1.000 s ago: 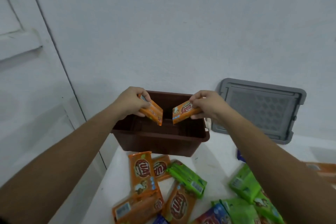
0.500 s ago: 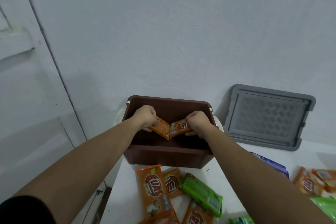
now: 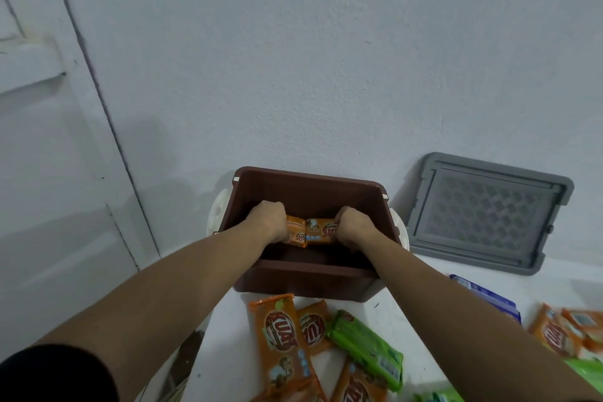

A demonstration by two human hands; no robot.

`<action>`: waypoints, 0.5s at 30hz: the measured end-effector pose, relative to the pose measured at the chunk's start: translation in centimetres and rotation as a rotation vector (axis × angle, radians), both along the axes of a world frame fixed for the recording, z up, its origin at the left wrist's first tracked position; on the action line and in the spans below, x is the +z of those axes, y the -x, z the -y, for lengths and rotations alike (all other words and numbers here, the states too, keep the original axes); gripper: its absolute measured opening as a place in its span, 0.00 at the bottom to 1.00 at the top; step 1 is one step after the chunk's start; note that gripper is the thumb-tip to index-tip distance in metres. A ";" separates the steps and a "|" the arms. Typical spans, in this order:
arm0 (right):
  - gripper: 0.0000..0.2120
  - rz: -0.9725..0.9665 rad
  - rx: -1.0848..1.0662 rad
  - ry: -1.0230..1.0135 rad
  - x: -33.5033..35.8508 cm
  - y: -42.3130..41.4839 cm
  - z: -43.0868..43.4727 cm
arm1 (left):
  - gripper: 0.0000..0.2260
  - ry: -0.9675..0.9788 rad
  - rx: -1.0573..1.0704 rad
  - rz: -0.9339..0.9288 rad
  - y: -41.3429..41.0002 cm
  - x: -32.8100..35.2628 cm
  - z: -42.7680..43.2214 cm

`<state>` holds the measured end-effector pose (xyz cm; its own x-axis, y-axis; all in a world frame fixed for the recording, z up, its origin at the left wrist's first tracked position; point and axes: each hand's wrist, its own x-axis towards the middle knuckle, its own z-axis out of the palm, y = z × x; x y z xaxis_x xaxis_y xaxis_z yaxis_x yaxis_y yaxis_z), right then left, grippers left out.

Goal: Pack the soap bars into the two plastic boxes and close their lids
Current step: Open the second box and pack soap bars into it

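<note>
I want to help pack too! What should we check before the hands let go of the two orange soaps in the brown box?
1. Left hand, right hand inside the brown box: ok.
2. They grip the left orange soap and right orange soap: ok.
3. Soaps meet end to end: ok.
4. Soaps resting on the box floor: cannot tell.
5. Grey lid clear of the opening: ok.
6. All soaps packed: not ok; a green soap and others lie on the table.

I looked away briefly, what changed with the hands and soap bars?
The left hand and right hand, both gripping orange soap bars, lowered from above the brown box into it, bringing them end to end. The grey lid and loose bars stayed.
</note>
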<state>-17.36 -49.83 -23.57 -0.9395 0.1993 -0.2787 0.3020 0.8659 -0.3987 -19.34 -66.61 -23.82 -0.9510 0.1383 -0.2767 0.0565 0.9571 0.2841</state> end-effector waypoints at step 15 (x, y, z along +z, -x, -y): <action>0.13 -0.072 0.177 -0.063 3.4 -1.9 -0.5 | 0.21 0.107 -0.108 -0.061 -1.2 3.5 0.1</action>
<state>-15.49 -49.34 -20.17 -0.9784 0.0441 -0.2018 0.1155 0.9269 -0.3571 -18.19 -66.71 -20.33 -0.9478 0.2133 -0.2370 0.1747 0.9692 0.1736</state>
